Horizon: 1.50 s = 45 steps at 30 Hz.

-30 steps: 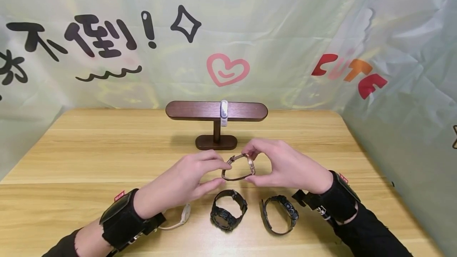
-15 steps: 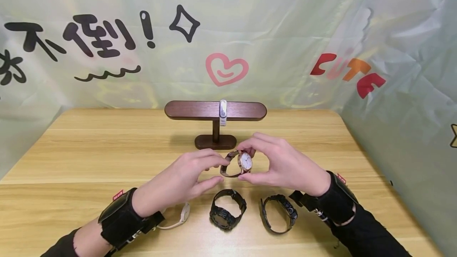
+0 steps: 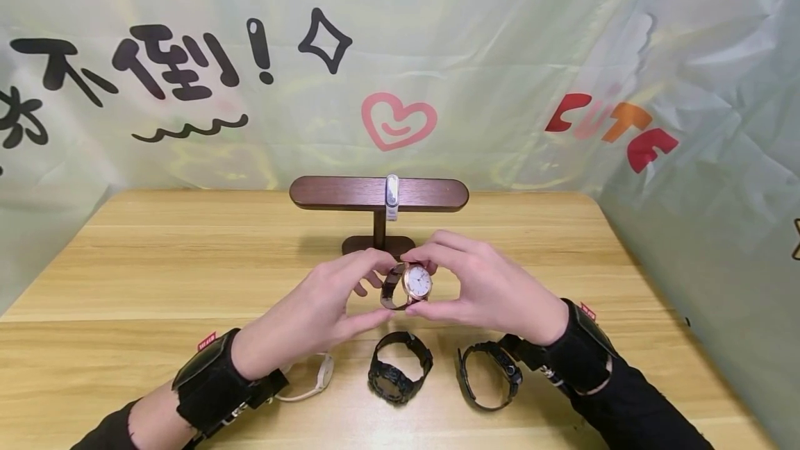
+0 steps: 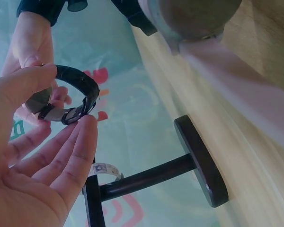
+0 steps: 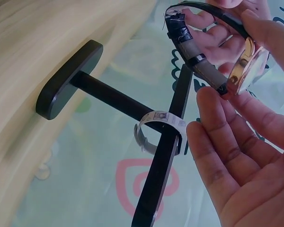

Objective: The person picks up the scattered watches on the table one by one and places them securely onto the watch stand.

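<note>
Between both hands, above the table, is a wristwatch (image 3: 417,281) with a white dial, a rose-gold case and a dark strap closed into a loop. My right hand (image 3: 494,290) pinches it at the case, thumb below and fingers above. On the strap side, my left hand (image 3: 312,314) holds the loop between thumb and fingertips; the left wrist view shows the thumb on the strap (image 4: 80,80) and fingertips by its buckle. Just behind stands a dark wooden T-shaped watch stand (image 3: 337,193), its base partly covered by the hands. A pale fitness band (image 3: 392,193) hangs round its bar.
Nearer the person lie a round black watch (image 3: 390,382) and another black watch (image 3: 507,367) on its side. A white watch (image 3: 325,372) is partly hidden by the left wrist. A printed cloth (image 3: 500,54) rises behind the wooden table (image 3: 187,248).
The wristwatch has turned from edge-on so its dial faces the head camera, and has shifted slightly left. The right hand moved left with it; the left fingers moved up along the strap.
</note>
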Available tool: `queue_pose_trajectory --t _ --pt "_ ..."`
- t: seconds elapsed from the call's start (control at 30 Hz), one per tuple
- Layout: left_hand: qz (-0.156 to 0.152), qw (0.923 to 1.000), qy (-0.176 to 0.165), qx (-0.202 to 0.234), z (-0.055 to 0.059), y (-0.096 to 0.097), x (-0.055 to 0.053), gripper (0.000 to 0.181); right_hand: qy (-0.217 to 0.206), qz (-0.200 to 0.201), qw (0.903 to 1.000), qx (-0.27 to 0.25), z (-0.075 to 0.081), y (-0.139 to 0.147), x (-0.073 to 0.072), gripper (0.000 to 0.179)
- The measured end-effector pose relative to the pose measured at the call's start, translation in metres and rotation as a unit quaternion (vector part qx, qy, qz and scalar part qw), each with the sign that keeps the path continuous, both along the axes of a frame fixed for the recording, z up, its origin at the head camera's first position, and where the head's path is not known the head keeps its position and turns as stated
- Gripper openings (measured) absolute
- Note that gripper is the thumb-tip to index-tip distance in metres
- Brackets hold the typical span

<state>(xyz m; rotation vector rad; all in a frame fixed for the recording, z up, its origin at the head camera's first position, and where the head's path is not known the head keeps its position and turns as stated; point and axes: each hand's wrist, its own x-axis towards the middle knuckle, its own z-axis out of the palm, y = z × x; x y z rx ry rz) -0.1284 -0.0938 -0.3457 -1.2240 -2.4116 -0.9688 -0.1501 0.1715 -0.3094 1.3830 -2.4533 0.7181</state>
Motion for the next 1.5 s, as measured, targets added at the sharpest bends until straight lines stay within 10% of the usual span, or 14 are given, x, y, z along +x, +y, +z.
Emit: queue_pose_trajectory --t 1.5 --pt "0.014 0.9974 -0.037 0.060 0.003 -0.005 -0.002 0.054 0.010 0.031 0.9955 -0.089 -0.002 -0.009 -0.003 0.051"
